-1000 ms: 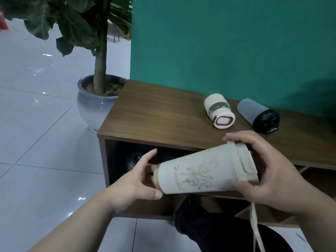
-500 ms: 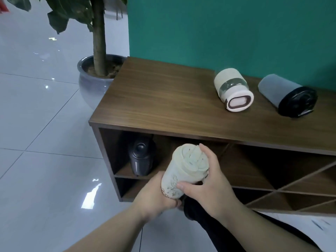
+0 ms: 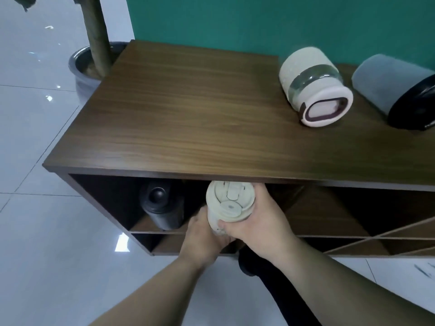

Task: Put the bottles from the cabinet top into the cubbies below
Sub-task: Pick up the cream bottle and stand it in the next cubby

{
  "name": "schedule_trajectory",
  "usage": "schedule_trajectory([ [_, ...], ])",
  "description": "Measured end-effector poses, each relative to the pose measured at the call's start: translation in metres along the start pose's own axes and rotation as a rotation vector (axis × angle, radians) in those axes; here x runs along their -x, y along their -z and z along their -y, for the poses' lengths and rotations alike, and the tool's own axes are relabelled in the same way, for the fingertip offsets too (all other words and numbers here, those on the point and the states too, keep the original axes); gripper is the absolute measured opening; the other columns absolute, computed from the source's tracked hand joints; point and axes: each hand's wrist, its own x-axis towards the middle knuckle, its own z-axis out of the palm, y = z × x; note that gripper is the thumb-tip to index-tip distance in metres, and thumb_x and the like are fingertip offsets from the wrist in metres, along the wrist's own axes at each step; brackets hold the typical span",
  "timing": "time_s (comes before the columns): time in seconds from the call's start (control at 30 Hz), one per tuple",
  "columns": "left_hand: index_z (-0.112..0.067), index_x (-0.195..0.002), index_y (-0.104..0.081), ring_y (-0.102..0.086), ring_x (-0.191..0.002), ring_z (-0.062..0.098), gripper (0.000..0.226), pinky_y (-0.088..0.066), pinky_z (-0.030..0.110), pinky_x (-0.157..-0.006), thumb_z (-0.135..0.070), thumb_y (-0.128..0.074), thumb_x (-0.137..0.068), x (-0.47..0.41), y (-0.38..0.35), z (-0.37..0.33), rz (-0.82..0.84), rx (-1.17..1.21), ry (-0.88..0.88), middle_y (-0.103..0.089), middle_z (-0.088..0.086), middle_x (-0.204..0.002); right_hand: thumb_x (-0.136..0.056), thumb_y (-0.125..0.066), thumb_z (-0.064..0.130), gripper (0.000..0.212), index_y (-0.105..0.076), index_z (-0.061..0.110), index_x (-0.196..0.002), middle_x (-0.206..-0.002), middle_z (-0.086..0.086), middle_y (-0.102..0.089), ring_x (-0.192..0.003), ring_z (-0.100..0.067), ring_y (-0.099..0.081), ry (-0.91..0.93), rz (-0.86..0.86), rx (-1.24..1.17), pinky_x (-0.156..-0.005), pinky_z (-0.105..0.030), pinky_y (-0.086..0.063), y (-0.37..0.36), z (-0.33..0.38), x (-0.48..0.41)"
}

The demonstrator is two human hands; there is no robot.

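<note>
Both hands hold a cream cup-shaped bottle (image 3: 229, 204) upright at the mouth of the upper left cubby, its lid just under the cabinet's front edge. My left hand (image 3: 202, 238) grips its lower body and my right hand (image 3: 261, 222) wraps its right side. A black bottle (image 3: 161, 208) lies in the same cubby to the left. On the wooden cabinet top (image 3: 188, 114) a cream bottle with a pink lid (image 3: 314, 87) and a grey bottle with a black lid (image 3: 400, 90) lie on their sides at the right.
A potted plant (image 3: 94, 64) stands on the tiled floor left of the cabinet, against the green wall (image 3: 259, 22). More cubbies with slanted dividers (image 3: 376, 234) run to the right. My dark trouser leg (image 3: 266, 278) is below the hands.
The cream bottle has gone from lying level in front of the cabinet to upright, and both hands have carried it forward to the upper left cubby's mouth. My view has moved closer.
</note>
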Motion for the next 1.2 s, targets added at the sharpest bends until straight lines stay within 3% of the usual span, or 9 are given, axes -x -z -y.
schedule_trajectory([
  [0.1,-0.027,-0.105,-0.064,-0.068,-0.105,0.029,0.05,-0.063,0.047,-0.084,-0.047,-0.06,-0.059,-0.014,-0.007,0.015,0.005,-0.075,0.024,-0.071,-0.008,-0.1,-0.054,-0.093,0.034,0.084,-0.05,0.041,-0.125,-0.121,0.018,-0.067,-0.113,0.002,-0.062,0.018,0.028,-0.004,-0.096,-0.025,-0.052,-0.007,-0.003,-0.006],
  [0.17,-0.035,-0.111,-0.062,-0.067,-0.108,0.022,0.055,-0.062,0.045,-0.088,-0.049,-0.067,-0.058,-0.022,-0.016,0.027,-0.02,-0.062,0.031,-0.07,-0.014,-0.106,-0.053,-0.09,0.035,0.079,-0.053,0.038,-0.123,-0.119,0.016,-0.067,-0.111,0.001,-0.063,0.018,0.027,-0.036,-0.095,-0.026,-0.053,-0.007,-0.003,-0.011],
  [0.23,-0.041,-0.124,-0.058,-0.064,-0.117,0.015,0.069,-0.059,0.042,-0.097,-0.054,-0.078,-0.059,-0.025,-0.019,0.031,-0.065,-0.039,0.018,-0.066,-0.017,-0.119,-0.05,-0.086,0.042,0.074,-0.054,0.047,-0.116,-0.115,0.019,-0.068,-0.108,0.004,-0.063,0.023,0.039,-0.06,-0.091,-0.021,-0.053,-0.005,-0.003,-0.013],
  [0.33,-0.036,-0.133,-0.054,-0.058,-0.124,0.019,0.078,-0.054,0.045,-0.104,-0.054,-0.083,-0.063,-0.019,-0.013,0.017,-0.107,-0.039,0.017,-0.06,-0.009,-0.128,-0.045,-0.083,0.047,0.069,-0.049,0.073,-0.1,-0.11,0.033,-0.067,-0.106,0.012,-0.062,-0.001,0.058,-0.123,-0.09,-0.017,-0.05,-0.004,-0.002,-0.015],
  [0.53,-0.023,-0.14,-0.05,-0.049,-0.13,0.027,0.076,-0.044,0.044,-0.111,-0.032,-0.087,-0.074,-0.016,-0.014,0.014,-0.144,-0.075,0.028,-0.055,0.004,-0.133,-0.046,-0.083,0.043,0.071,-0.051,0.066,-0.105,-0.113,0.036,-0.067,-0.112,0.006,-0.063,-0.002,0.079,-0.18,-0.101,-0.037,-0.053,-0.005,-0.012,-0.018],
  [0.8,-0.022,-0.135,-0.055,-0.053,-0.123,0.025,0.076,-0.047,0.043,-0.107,-0.019,-0.093,-0.068,-0.017,-0.015,0.016,-0.173,-0.074,0.018,-0.059,0.001,-0.126,-0.049,-0.082,0.041,0.069,-0.05,0.056,-0.108,-0.111,0.039,-0.064,-0.109,0.01,-0.062,-0.008,0.078,-0.162,-0.095,-0.024,-0.05,-0.004,-0.016,-0.02],
  [0.97,-0.024,-0.132,-0.057,-0.057,-0.12,0.022,0.076,-0.049,0.043,-0.106,-0.022,-0.093,-0.065,-0.018,-0.015,0.015,-0.175,-0.086,-0.008,-0.062,-0.002,-0.124,-0.056,-0.086,0.031,0.067,-0.05,0.053,-0.108,-0.111,0.041,-0.063,-0.107,0.013,-0.06,-0.013,0.064,-0.139,-0.091,-0.016,-0.049,-0.002,-0.016,-0.018],
  [1.1,-0.026,-0.127,-0.059,-0.06,-0.116,0.021,0.073,-0.052,0.045,-0.102,-0.023,-0.093,-0.063,-0.019,-0.016,0.016,-0.177,-0.085,-0.023,-0.064,-0.004,-0.12,-0.063,-0.09,0.022,0.069,-0.049,0.052,-0.11,-0.114,0.044,-0.059,-0.106,0.02,-0.056,0.008,0.061,-0.129,-0.084,-0.002,-0.042,0.0,-0.015,-0.017],
  [1.2,-0.028,-0.126,-0.059,-0.061,-0.115,0.02,0.073,-0.054,0.045,-0.1,-0.023,-0.093,-0.062,-0.02,-0.017,0.017,-0.178,-0.074,-0.033,-0.065,-0.006,-0.119,-0.06,-0.09,0.026,0.07,-0.049,0.053,-0.109,-0.114,0.041,-0.061,-0.108,0.018,-0.057,-0.004,0.057,-0.124,-0.087,-0.005,-0.044,-0.001,-0.017,-0.016],
])
